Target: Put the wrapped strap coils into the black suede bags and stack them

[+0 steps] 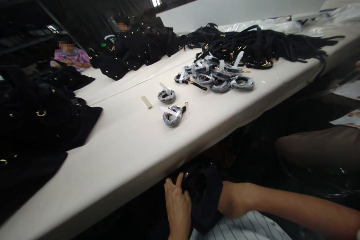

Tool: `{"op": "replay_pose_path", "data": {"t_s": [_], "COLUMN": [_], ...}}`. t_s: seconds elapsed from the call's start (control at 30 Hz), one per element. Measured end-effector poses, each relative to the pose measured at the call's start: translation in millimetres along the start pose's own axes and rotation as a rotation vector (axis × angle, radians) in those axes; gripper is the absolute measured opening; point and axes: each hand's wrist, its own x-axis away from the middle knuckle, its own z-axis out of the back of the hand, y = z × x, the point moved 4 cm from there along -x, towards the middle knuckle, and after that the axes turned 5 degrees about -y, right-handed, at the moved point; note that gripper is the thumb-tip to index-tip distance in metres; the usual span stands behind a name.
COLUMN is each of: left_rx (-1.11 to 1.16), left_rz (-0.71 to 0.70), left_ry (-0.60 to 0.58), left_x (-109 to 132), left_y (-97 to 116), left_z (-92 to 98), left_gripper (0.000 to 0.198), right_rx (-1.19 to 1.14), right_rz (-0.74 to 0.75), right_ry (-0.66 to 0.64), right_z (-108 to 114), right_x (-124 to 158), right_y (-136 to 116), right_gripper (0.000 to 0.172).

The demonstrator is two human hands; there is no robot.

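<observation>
Below the table's front edge, a black bag (206, 191) rests in my lap, over striped cloth. My left hand (178, 198) grips its near left side, the fingers curled on the dark fabric beside a small shiny metal piece. From the right, my right hand (232, 198) reaches against the bag with its wrist bent. Its fingers are hidden by the bag, so what they do cannot be seen. Above, on the table, lie two coiled straps in clear wrap with white tags: a nearer coil (172, 117) and a farther coil (166, 96).
A white-covered table (126, 135) runs diagonally past me. It bears a pile of wrapped coils (221, 78), loose black straps (253, 43), a small pale strip (146, 102) and black bags (56, 116) at left. Two people sit beyond; another person's leg (317, 146) is at right.
</observation>
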Motion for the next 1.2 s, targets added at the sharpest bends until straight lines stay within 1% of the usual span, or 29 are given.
{"op": "replay_pose_path", "data": {"t_s": [0.03,0.07,0.1,0.13,0.17,0.2,0.23,0.27,0.3,0.33,0.37,0.4,0.43,0.47,0.5,0.53,0.63,0.7,0.73,0.77,0.83,0.9,0.93,0.97,1.0,1.07,1.1,1.13,1.2], "left_rx": [0.0,0.008,0.022,0.04,0.062,0.091,0.127,0.169,0.212,0.252,0.29,0.322,0.346,0.36,0.365,0.356,0.281,0.274,0.3,0.341,0.424,0.47,0.481,0.488,0.495,0.513,0.52,0.525,0.53], "left_rz": [0.001,0.002,0.006,0.011,0.015,0.013,-0.002,-0.034,-0.079,-0.132,-0.19,-0.243,-0.284,-0.311,-0.327,-0.326,-0.241,-0.209,-0.212,-0.221,-0.21,-0.149,-0.116,-0.089,-0.071,-0.057,-0.061,-0.071,-0.102], "left_ry": [-0.015,-0.038,-0.065,-0.087,-0.1,-0.101,-0.094,-0.081,-0.07,-0.075,-0.098,-0.131,-0.162,-0.187,-0.2,-0.2,-0.151,-0.104,-0.075,-0.04,0.032,0.067,0.066,0.059,0.05,0.035,0.027,0.019,0.001], "left_x": [-2,-5,-8,-11,-13,-15,-17,-17,-17,-16,-14,-12,-9,-8,-6,-6,-9,-13,-14,-15,-17,-21,-23,-26,-29,-33,-34,-36,-38], "left_y": [-5,-10,-14,-18,-21,-22,-21,-18,-15,-10,-5,0,3,6,7,7,3,2,2,1,-2,-6,-8,-9,-8,-4,-1,4,13], "left_z": [-4.6,-9.8,-15.1,-19.9,-23.6,-25.7,-25.9,-24.4,-21.4,-18.1,-14.8,-11.8,-9.5,-8.1,-7.7,-8.3,-14.5,-17.9,-18.3,-17.7,-15.4,-15.1,-16.2,-17.6,-19.1,-20.9,-21.0,-20.7,-19.2], "left_gripper": [0.057,0.058,0.06,0.061,0.064,0.067,0.07,0.074,0.079,0.082,0.085,0.087,0.087,0.086,0.085,0.082,0.069,0.058,0.055,0.052,0.044,0.032,0.026,0.023,0.022,0.022,0.022,0.022,0.023], "right_rx": [0.029,0.034,-0.008,-0.077,-0.117,-0.105,-0.034,0.087,0.229,0.356,0.45,0.507,0.543,0.564,0.583,0.609,0.734,0.761,0.712,0.611,0.306,-0.003,-0.114,-0.198,-0.257,-0.328,-0.355,-0.389,-0.475], "right_rz": [0.064,0.141,0.204,0.23,0.231,0.225,0.22,0.222,0.232,0.238,0.228,0.208,0.19,0.178,0.177,0.185,0.225,0.237,0.231,0.216,0.152,0.071,0.033,-0.013,-0.067,-0.182,-0.23,-0.267,-0.304], "right_ry": [-0.172,-0.31,-0.382,-0.4,-0.334,-0.183,0.007,0.197,0.333,0.367,0.32,0.24,0.16,0.104,0.093,0.124,0.309,0.412,0.469,0.535,0.678,0.75,0.74,0.685,0.595,0.371,0.28,0.218,0.151], "right_z": [15,33,54,77,101,124,146,164,177,184,186,186,185,184,182,180,173,167,166,167,172,175,173,168,160,136,121,107,79], "right_x": [10,19,24,24,17,5,-10,-28,-48,-69,-92,-113,-131,-145,-156,-164,-168,-155,-143,-126,-80,-27,-1,22,42,71,80,85,86], "right_y": [-14,-29,-45,-58,-68,-74,-76,-76,-73,-67,-58,-48,-38,-29,-22,-19,-20,-29,-34,-38,-44,-44,-43,-40,-37,-28,-23,-19,-13], "right_gripper": [0.026,0.034,0.038,0.039,0.038,0.035,0.032,0.031,0.034,0.044,0.056,0.067,0.074,0.076,0.073,0.066,0.045,0.032,0.027,0.024,0.029,0.036,0.036,0.036,0.035,0.035,0.036,0.038,0.041]}}
